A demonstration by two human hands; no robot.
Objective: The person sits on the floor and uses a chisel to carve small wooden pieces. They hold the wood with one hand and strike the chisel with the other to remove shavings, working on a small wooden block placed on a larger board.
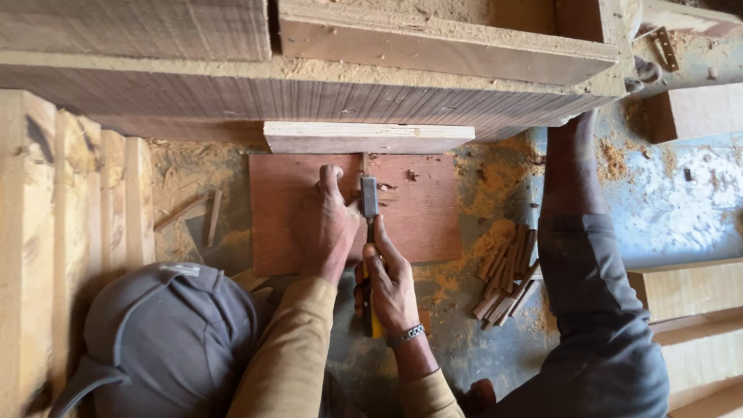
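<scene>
My left hand rests on a reddish-brown board lying on the sawdust floor. Its fingers are bent and its thumb lies beside the blade, steadying a thin wood strip whose end shows just above the blade. My right hand grips the yellow handle of a chisel, forefinger stretched along the shaft. The metal blade points away from me onto the strip. A bracelet circles my right wrist.
A pale plywood strip lies across the board's far edge, against heavy timber beams. A heap of short wooden pegs lies to the right. A leg in dark trousers stretches along the right; a grey cap and stacked planks are left.
</scene>
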